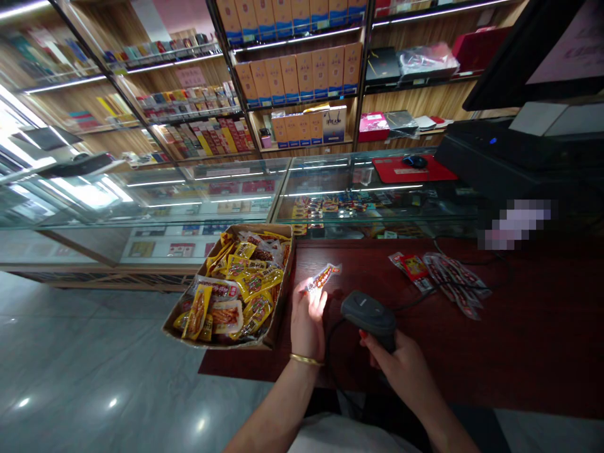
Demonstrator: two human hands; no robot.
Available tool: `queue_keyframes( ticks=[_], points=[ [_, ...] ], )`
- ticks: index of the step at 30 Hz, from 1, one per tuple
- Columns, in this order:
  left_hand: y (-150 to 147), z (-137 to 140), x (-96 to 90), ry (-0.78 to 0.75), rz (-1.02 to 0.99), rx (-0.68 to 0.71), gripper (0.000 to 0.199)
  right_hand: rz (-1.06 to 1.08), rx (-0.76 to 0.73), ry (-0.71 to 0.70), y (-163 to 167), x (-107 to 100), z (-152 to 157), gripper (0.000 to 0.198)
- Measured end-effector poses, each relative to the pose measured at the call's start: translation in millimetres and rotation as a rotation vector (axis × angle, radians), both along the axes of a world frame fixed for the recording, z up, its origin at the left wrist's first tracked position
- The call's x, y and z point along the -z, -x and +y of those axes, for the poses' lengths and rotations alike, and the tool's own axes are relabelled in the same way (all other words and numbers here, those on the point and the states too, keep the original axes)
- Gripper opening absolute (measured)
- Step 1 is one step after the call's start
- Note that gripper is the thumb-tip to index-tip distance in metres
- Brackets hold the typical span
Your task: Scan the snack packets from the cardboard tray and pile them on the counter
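Observation:
Between the fingers of my left hand (309, 314) is a small clear snack packet (325, 277) with red and orange print, lit brightly. My right hand (401, 358) is wrapped round the handle of a black barcode scanner (368, 311), whose head points toward the packet and my left hand. The scanner's cord hangs below it. Left of my left hand stands an open cardboard box (278, 314) with many yellow and clear snack packets (250, 277) in it. On the counter to the right lie several more snack packets (453, 277), reddish and clear.
A dark red wooden counter (519, 352) lies under my hands. Behind it runs a glass display case (325, 170), with a red mouse pad (387, 171) and mouse (414, 162) on top. A monitor (533, 56) and black machine (500, 157) stand right. Shelves of boxes (297, 75) line the wall.

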State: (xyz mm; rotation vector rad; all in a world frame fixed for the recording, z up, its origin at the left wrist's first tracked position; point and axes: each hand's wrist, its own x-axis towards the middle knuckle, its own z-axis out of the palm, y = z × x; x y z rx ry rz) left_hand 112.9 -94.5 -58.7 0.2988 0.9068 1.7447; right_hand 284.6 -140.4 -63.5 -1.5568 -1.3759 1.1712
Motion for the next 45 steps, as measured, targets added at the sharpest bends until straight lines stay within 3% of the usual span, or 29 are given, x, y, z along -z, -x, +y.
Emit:
queue_keyframes(
  ticks=[29, 35, 40, 45],
  points=[
    [-6, 0, 0.4, 0.074, 0.017, 0.043, 0.026, -0.046, 0.005, -0.056, -4, -2, -6, 0.037],
    [-17, 11, 12.9, 0.163, 0.011, 0.078, 0.032, -0.028, 0.008, -0.087, -9, -8, -9, 0.038],
    [-53, 46, 22.1, 0.18, -0.06, 0.245, 0.028, 0.044, 0.133, -0.039, -22, -3, -13, 0.046],
    [-124, 94, 14.8, 0.167, 0.019, 0.595, 0.021, 0.052, 0.307, -0.009, -44, 2, -19, 0.053]
  ],
)
